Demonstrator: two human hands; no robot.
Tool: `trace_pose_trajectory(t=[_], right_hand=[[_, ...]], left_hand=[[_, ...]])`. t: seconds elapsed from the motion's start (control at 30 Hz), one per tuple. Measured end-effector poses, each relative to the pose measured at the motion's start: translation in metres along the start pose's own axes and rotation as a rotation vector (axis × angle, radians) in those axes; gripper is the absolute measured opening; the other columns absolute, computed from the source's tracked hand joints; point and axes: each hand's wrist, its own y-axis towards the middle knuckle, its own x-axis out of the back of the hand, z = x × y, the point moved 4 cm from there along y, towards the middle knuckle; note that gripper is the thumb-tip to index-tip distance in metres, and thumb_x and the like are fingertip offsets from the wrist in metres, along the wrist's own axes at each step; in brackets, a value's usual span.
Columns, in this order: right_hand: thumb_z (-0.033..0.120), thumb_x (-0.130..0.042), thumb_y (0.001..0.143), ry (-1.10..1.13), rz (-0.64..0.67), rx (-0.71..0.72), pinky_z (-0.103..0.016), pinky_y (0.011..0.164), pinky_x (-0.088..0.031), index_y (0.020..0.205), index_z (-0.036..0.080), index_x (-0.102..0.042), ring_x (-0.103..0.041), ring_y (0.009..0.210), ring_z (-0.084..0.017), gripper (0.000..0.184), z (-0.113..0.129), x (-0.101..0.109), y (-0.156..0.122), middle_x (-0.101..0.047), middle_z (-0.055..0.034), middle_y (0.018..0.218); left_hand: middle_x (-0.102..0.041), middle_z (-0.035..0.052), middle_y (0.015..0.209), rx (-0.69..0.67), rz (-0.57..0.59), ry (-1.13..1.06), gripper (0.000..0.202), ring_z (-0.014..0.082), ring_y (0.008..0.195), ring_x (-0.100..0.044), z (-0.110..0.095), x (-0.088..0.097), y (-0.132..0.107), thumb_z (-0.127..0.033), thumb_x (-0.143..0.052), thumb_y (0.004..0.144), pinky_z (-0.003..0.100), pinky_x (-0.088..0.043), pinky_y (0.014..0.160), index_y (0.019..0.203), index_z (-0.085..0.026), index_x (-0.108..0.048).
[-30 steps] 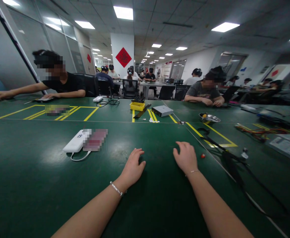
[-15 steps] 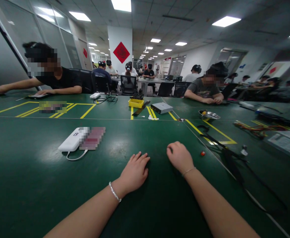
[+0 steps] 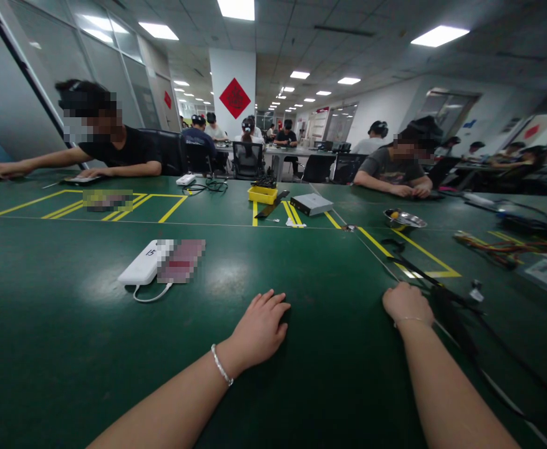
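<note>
My left hand [image 3: 261, 327] lies palm down on the green tabletop [image 3: 320, 374], fingers stretched out and a little apart, holding nothing. My right hand [image 3: 408, 304] rests farther right, close to the pale seam in the table. Its fingers curl down and are mostly hidden beneath it. It covers the spot where a small red ball showed earlier, so whether the ball is in its grasp is hidden. Just right of that hand runs a black cable or strap [image 3: 451, 312].
A white power bank [image 3: 145, 265] with a short white cable lies left, beside a blurred reddish object [image 3: 182, 262]. Farther back are a yellow bin [image 3: 262, 195], a grey metal box [image 3: 311, 204] and a metal bowl [image 3: 408, 219]. Coloured wires [image 3: 493, 248] lie right. Two people sit opposite.
My right hand has moved right and come down over the place where the small red ball lay; the ball is no longer visible. My left hand stays nearly still. The view has shifted slightly.
</note>
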Motion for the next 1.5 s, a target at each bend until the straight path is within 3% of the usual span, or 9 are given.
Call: trace_pose_trajectory(t=[0.27, 0.47, 0.67, 0.83, 0.97, 1.07, 1.2, 1.4, 1.5], right_hand=[[0.029, -0.038, 0.075, 0.035, -0.043, 0.138, -0.038, 0.073, -0.042, 0.098, 0.018, -0.06, -0.052, 0.091, -0.03, 0.034, 0.0, 0.0, 0.001, -0.055, -0.0154, 0.101], [0.029, -0.036, 0.076, 0.142, -0.039, 0.142, -0.037, 0.069, -0.042, 0.099, 0.019, -0.059, -0.054, 0.089, -0.028, 0.035, 0.002, -0.001, 0.0, -0.056, -0.013, 0.101], [0.029, -0.036, 0.077, 0.151, -0.144, 0.202, -0.038, 0.069, -0.042, 0.097, 0.016, -0.06, -0.054, 0.088, -0.027, 0.033, 0.005, 0.007, -0.002, -0.058, -0.0134, 0.098], [0.025, -0.041, 0.078, 0.332, -0.244, 0.581, -0.035, 0.079, -0.042, 0.093, 0.014, -0.059, -0.053, 0.09, -0.021, 0.026, 0.058, 0.018, -0.045, -0.058, -0.0105, 0.096], [0.019, -0.044, 0.077, 0.49, -0.119, 1.034, -0.034, 0.078, -0.044, 0.102, 0.017, -0.052, -0.054, 0.084, -0.018, 0.027, 0.12, 0.013, -0.119, -0.059, -0.0066, 0.091], [0.013, -0.043, 0.077, 0.524, -0.067, 1.28, -0.034, 0.08, -0.044, 0.105, 0.019, -0.05, -0.052, 0.086, -0.018, 0.03, 0.145, 0.007, -0.163, -0.058, -0.0061, 0.092], [0.014, -0.041, 0.08, 0.567, -0.073, 1.363, -0.034, 0.08, -0.043, 0.103, 0.019, -0.052, -0.051, 0.087, -0.018, 0.026, 0.145, 0.005, -0.177, -0.058, -0.0063, 0.091], [0.018, -0.042, 0.081, 0.577, -0.075, 1.424, -0.031, 0.084, -0.042, 0.107, 0.019, -0.051, -0.05, 0.092, -0.016, 0.028, 0.143, 0.012, -0.178, -0.057, -0.0062, 0.097], [0.029, -0.047, 0.078, 0.44, -0.131, 1.318, -0.036, 0.087, -0.039, 0.109, 0.02, -0.051, -0.047, 0.1, -0.02, 0.032, 0.137, 0.021, -0.157, -0.052, -0.0084, 0.11]], left_hand=[[-0.038, 0.0053, 0.132, -0.077, 0.053, 0.046, 0.041, 0.023, 0.123, -0.029, 0.001, 0.006, -0.002, -0.034, -0.042, 0.08, 0.04, -0.023, 0.101, 0.119, -0.022, -0.043], [-0.038, 0.0059, 0.132, -0.101, 0.03, 0.044, 0.042, 0.023, 0.123, -0.03, 0.001, 0.006, -0.003, -0.034, -0.042, 0.08, 0.041, -0.023, 0.101, 0.12, -0.022, -0.042], [-0.041, 0.005, 0.129, -0.086, -0.013, -0.018, 0.039, 0.0233, 0.122, -0.031, 0.003, 0.005, -0.003, -0.033, -0.045, 0.079, 0.041, -0.023, 0.1, 0.116, -0.023, -0.045], [-0.055, 0.0053, 0.111, 0.041, -0.104, -0.21, 0.035, 0.021, 0.107, -0.046, 0.004, 0.009, 0.002, -0.033, -0.044, 0.08, 0.038, -0.033, 0.093, 0.113, -0.022, -0.046], [-0.061, 0.0041, 0.091, 0.146, -0.133, -0.443, 0.031, 0.0176, 0.085, -0.055, 0.004, 0.008, 0.005, -0.035, -0.041, 0.081, 0.032, -0.042, 0.075, 0.108, -0.021, -0.047], [-0.06, 0.0012, 0.078, 0.174, -0.168, -0.586, 0.025, 0.0142, 0.071, -0.056, 0.008, 0.004, 0.007, -0.034, -0.044, 0.079, 0.027, -0.042, 0.066, 0.098, -0.019, -0.049], [-0.058, -0.0009, 0.066, 0.235, -0.142, -0.756, 0.018, 0.0118, 0.06, -0.055, 0.016, -0.004, 0.01, -0.033, -0.042, 0.079, 0.023, -0.041, 0.056, 0.086, -0.017, -0.049], [-0.059, -0.0008, 0.065, 0.225, -0.131, -0.725, 0.018, 0.0116, 0.06, -0.053, 0.013, 0.002, 0.011, -0.031, -0.043, 0.078, 0.024, -0.04, 0.059, 0.078, -0.017, -0.054], [-0.061, 0.0007, 0.066, 0.299, -0.139, -0.844, 0.015, 0.0121, 0.062, -0.055, 0.013, 0.005, 0.011, -0.027, -0.044, 0.076, 0.024, -0.041, 0.061, 0.081, -0.016, -0.053]])
